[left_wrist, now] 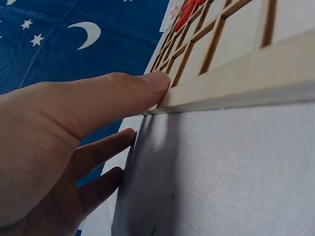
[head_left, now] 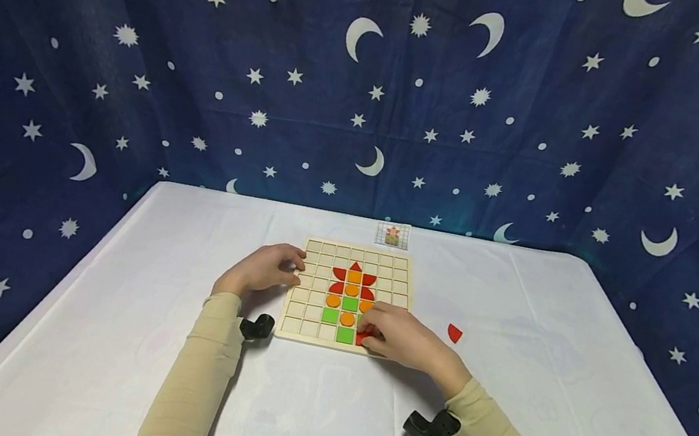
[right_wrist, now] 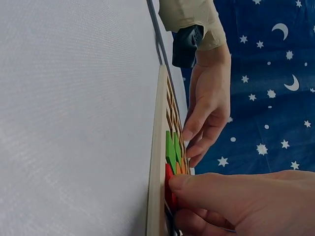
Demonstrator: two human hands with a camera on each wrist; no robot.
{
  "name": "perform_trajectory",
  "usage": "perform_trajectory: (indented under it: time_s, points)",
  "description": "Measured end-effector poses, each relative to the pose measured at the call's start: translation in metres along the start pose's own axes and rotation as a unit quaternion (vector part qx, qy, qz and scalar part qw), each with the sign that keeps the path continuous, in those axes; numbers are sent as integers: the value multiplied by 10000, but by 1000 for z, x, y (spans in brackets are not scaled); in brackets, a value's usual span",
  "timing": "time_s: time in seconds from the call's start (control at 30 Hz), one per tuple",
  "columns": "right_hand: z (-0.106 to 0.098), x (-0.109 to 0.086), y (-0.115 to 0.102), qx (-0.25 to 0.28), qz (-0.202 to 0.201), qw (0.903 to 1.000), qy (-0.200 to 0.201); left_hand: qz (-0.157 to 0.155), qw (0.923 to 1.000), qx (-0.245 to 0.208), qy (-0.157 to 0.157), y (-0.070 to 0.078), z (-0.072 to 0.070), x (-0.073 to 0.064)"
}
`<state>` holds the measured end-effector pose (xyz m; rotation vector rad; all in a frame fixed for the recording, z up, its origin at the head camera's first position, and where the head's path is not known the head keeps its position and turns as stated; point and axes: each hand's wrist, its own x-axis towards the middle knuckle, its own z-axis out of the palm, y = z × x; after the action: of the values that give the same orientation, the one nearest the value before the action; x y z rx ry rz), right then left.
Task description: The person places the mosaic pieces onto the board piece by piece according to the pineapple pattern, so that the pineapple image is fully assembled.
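A wooden grid board (head_left: 302,325) lies on the table, bearing a pattern of red, orange and green flat pieces. My right hand (head_left: 402,336) is over its near right part, thumb and fingers pinching a red piece (right_wrist: 169,184) in the nearest row, beside a green square (head_left: 345,335). That red piece's outline is mostly hidden by the fingers. At the board's left edge rests my left hand (head_left: 267,267). Its thumb (left_wrist: 142,88) touches the rim, while the other fingers spread loosely beside it.
One loose red quarter-circle piece (head_left: 455,333) lies right of the board. Behind the board is a small pattern card (head_left: 392,235) with a grid picture. A dark blue curtain (head_left: 367,120) with moons and stars hangs beyond the white table (head_left: 192,237).
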<state>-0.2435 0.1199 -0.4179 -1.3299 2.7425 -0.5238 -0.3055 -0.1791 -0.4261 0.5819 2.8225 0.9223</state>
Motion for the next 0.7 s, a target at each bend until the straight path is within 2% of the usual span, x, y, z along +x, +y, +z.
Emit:
perform_trajectory:
  time_s: [0.17,0.43,0.6,0.7]
  points:
    - [3,2,-1,73,-5,9999,75,-30,10000,-32,1,-1,1,0]
    - [-1,2,-2,162,69,9998,-94,-23,10000,-32,1,-2,1,1]
    - [-16,-7,5,143,278,9995,-66,-8,10000,-22,0,-1,2,1]
    - [-30,-16,18,190,584,9981,-95,20,10000,-9,12,-1,2,1]
